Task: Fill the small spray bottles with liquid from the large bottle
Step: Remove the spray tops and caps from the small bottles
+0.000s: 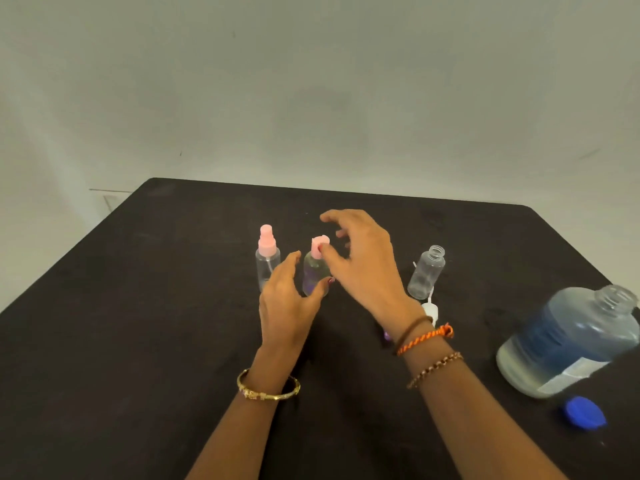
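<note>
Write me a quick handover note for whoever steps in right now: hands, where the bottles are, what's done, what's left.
Left hand: open, fingers beside the middle spray bottle, thumb touching its base.
Right hand: open, fingers spread just above that bottle's pink cap; grips nothing.
Far-left spray bottle: upright, pink sprayer on; looks empty.
Middle bottle: upright, capped; fill level unclear.
Uncapped small bottle: upright at right, looks empty; its white sprayer lies beside it.
Large bottle: near the right edge, open, liquid inside; blue cap lies on the table.
Left: fill the uncapped bottle, fit its sprayer, check the others, recap the large bottle.
</note>
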